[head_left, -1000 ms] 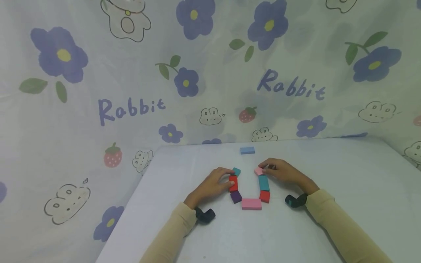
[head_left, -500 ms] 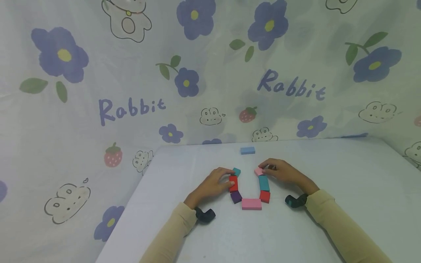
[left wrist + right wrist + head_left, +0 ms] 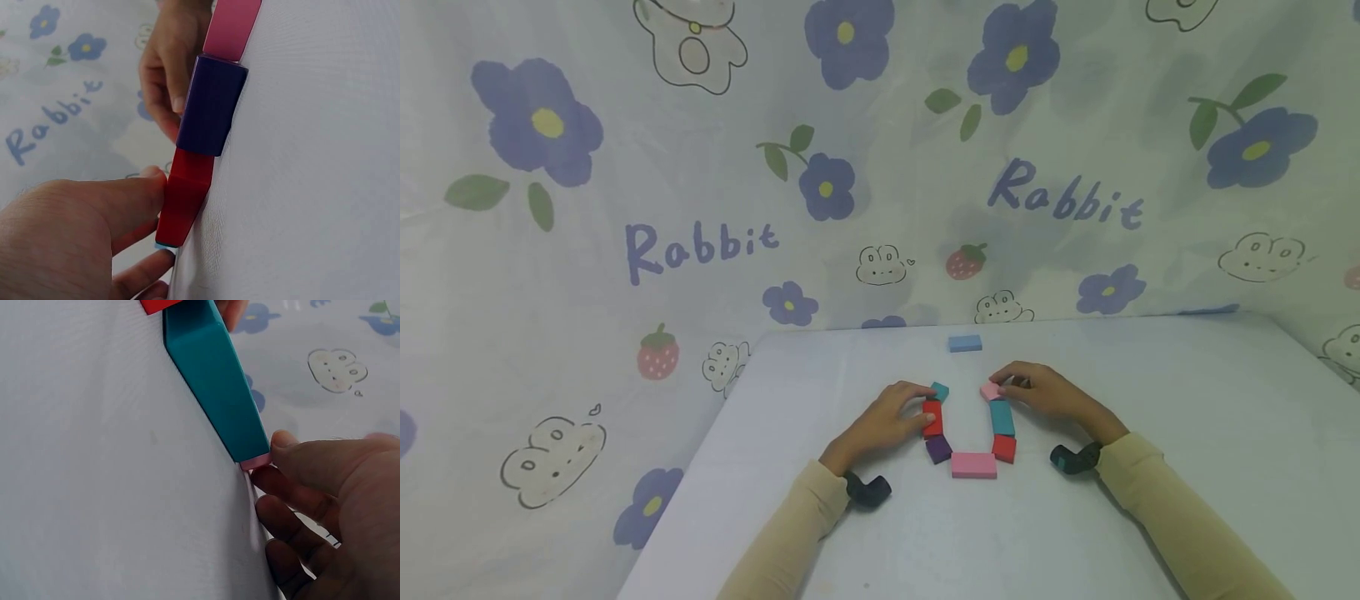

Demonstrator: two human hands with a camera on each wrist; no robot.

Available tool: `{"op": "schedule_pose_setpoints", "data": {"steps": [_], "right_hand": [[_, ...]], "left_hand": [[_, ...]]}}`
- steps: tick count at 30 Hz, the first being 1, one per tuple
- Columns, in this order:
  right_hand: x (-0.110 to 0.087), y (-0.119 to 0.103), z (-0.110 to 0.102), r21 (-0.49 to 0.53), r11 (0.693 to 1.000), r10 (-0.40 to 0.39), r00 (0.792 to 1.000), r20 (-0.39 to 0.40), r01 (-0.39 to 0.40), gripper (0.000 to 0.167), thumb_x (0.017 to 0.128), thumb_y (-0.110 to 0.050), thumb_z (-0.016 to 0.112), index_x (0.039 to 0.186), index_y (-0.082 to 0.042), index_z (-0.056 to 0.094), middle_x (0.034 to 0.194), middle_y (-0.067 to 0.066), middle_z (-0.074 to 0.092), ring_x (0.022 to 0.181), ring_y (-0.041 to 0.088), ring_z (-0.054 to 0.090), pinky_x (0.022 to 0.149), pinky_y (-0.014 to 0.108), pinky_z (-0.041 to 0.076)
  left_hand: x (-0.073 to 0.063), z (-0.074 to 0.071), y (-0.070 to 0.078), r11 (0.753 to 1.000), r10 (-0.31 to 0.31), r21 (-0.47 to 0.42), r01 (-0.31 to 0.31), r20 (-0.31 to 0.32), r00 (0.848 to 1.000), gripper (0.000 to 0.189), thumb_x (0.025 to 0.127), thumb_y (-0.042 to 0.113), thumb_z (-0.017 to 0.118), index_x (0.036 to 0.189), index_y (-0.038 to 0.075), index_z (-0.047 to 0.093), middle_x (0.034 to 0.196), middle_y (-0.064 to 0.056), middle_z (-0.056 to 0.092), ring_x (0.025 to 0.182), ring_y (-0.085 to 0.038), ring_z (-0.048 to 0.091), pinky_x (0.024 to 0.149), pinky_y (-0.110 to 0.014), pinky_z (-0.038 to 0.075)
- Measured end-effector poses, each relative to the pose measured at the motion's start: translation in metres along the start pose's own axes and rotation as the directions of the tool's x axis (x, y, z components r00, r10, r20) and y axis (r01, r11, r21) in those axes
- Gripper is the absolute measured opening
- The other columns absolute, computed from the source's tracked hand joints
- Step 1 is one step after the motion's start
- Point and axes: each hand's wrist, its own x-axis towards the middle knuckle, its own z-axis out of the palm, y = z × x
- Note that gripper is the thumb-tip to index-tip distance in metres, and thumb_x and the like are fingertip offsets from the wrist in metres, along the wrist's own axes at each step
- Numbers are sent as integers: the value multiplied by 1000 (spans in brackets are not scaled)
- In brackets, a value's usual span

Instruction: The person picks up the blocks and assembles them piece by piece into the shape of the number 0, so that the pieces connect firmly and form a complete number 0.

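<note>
My left hand point(image 3: 883, 421) lies beside the left side of a U of coloured toy blocks. Its thumb touches the red oblong block point(image 3: 932, 419), and its index fingertip is at a small teal block point(image 3: 940, 392). My right hand point(image 3: 1045, 392) pinches a small pink block point(image 3: 989, 390) between thumb and index finger at the right tip of the U. That pink block borders the teal oblong block point(image 3: 1002, 418), which hides most of it in the right wrist view. In the left wrist view the red block stands next to a purple block point(image 3: 212, 106).
A pink oblong block point(image 3: 973, 466) forms the base of the U, between the purple block and a small red block point(image 3: 1003, 449). One light blue block point(image 3: 965, 343) lies apart at the back of the white table point(image 3: 925, 550). A patterned curtain point(image 3: 880, 167) hangs behind.
</note>
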Motion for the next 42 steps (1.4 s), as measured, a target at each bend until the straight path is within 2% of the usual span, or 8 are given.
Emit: {"op": "schedule_pose_setpoints", "data": {"steps": [8, 18, 27, 38, 42], "right_hand": [[-1, -1, 0, -4, 1000, 23, 1000, -16, -23, 32, 99, -26, 63, 129, -16, 65, 124, 6, 68, 109, 25, 61, 94, 46, 54], [1, 2, 1, 10, 1000, 9, 1000, -9, -9, 31, 98, -26, 64, 127, -15, 65, 124, 6, 68, 111, 25, 61, 96, 47, 53], [1, 0, 0, 24, 999, 25, 1000, -8, -25, 30, 98, -25, 63, 127, -14, 66, 123, 7, 68, 107, 24, 60, 93, 45, 53], [1, 1, 2, 13, 1000, 28, 999, -28, -28, 31, 98, -27, 63, 126, -14, 66, 124, 7, 68, 115, 28, 61, 100, 52, 51], [1, 0, 2, 14, 999, 38, 999, -28, -38, 31, 99, -28, 63, 127, -15, 66, 125, 7, 67, 115, 29, 61, 100, 51, 51]], "left_hand": [[1, -1, 0, 1000, 10, -6, -10, 9, 1000, 45, 99, 45, 57, 141, 30, 53, 147, 2, 50, 143, -22, 39, 117, -52, 34], [-1, -1, 0, 1000, 15, 4, -15, 0, 1000, 44, 98, 41, 60, 140, 29, 54, 146, 1, 51, 143, -24, 40, 117, -53, 34], [-1, -1, -2, 1000, 26, 16, -26, -6, 1000, 45, 99, 42, 59, 141, 29, 54, 146, 1, 51, 143, -23, 40, 117, -51, 34], [0, -1, -3, 999, 37, 21, -37, -5, 999, 46, 99, 45, 57, 142, 29, 52, 148, 2, 50, 144, -22, 39, 118, -50, 33], [1, -1, -3, 999, 27, -20, -27, -23, 999, 49, 99, 44, 58, 144, 25, 51, 148, 1, 50, 145, -23, 39, 119, -50, 32]]}}
